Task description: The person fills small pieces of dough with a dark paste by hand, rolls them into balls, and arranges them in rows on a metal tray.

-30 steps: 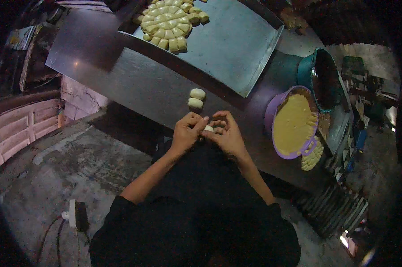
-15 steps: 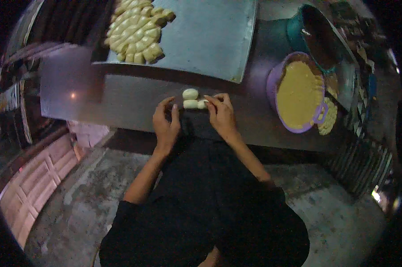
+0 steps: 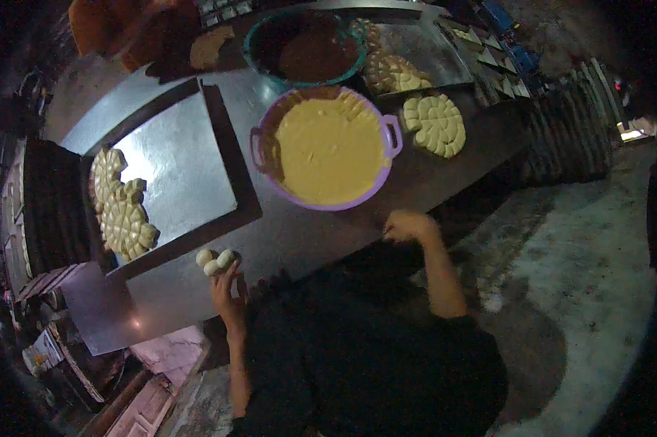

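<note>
Small pale dough pieces (image 3: 212, 262) sit bunched on the metal table, three of them showing. My left hand (image 3: 230, 291) is beside them, its fingertips touching the nearest piece and its thumb held apart. Over the table's near edge, to the right, is my right hand (image 3: 413, 226), bent at the wrist and smeared by motion. Whether its fingers hold anything cannot be made out. Just beyond it stands a purple two-handled basin (image 3: 390, 136) containing a thick yellow mixture (image 3: 328, 149).
A metal tray (image 3: 186, 156) at the left carries segmented dough shapes (image 3: 124, 222). Behind the basin stands a green-rimmed tub (image 3: 252, 54) with dark brown contents. A round segmented dough piece (image 3: 435, 125) lies right of the basin, below another tray (image 3: 423, 47) holding more dough.
The view has swung right, bringing the basin to the middle. My right hand has left the dough pieces and moved right, toward the basin. My left hand stays by the dough.
</note>
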Motion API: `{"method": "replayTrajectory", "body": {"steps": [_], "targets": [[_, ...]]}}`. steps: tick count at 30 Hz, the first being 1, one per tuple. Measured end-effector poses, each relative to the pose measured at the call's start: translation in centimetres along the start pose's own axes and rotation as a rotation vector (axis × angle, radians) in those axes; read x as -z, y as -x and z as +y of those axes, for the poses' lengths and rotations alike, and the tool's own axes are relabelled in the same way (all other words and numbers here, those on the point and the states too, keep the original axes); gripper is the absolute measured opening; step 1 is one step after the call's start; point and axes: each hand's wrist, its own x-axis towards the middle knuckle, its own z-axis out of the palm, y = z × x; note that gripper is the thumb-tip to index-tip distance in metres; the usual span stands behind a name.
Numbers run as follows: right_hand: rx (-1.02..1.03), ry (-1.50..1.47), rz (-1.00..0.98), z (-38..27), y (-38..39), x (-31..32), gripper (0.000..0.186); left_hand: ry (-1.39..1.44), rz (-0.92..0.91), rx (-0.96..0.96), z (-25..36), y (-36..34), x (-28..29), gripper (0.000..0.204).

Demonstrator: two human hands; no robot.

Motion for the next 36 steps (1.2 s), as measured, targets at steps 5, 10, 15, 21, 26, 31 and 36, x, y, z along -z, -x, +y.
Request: {"method": "replayTrajectory", "body": {"steps": [5, 10, 15, 21, 26, 31, 36], "targets": [[0.033, -0.011, 0.979, 10.0, -5.5, 9.2, 0.025, -0.006, -0.058, 0.286, 4.6, 1.7, -1.8, 0.040], [0.366, -0.079, 1.245, 14.9, -14.4, 13.7, 0.034, 0.008, -0.089, 0.186, 8.9, 1.5, -6.0, 0.045], [0.224, -0.342, 1.144, 13.2, -14.7, 12.6, 0.032, 0.076, -0.103, 0.234, 14.9, 2.9, -7.4, 0.044], [0.909, -1.504, 0.842, 6.4, -0.3, 9.7, 0.037, 0.140, -0.191, 0.184, 17.2, 1.2, -9.0, 0.039], [0.949, -1.252, 0.741, -2.9, 7.4, 7.0, 0.026, 0.177, -0.081, -0.063, 20.0, -5.2, -8.7, 0.036], [1.107, -1.268, 0.542, -12.0, 8.0, 5.2, 0.031, 0.334, 0.286, -0.506, 23.2, -12.7, -5.8, 0.054], [1.101, -1.415, 0.273, -18.8, 7.2, 4.4, 0.065, 0.799, 0.198, -0.961, 20.7, -17.6, -3.0, 0.054]]}}
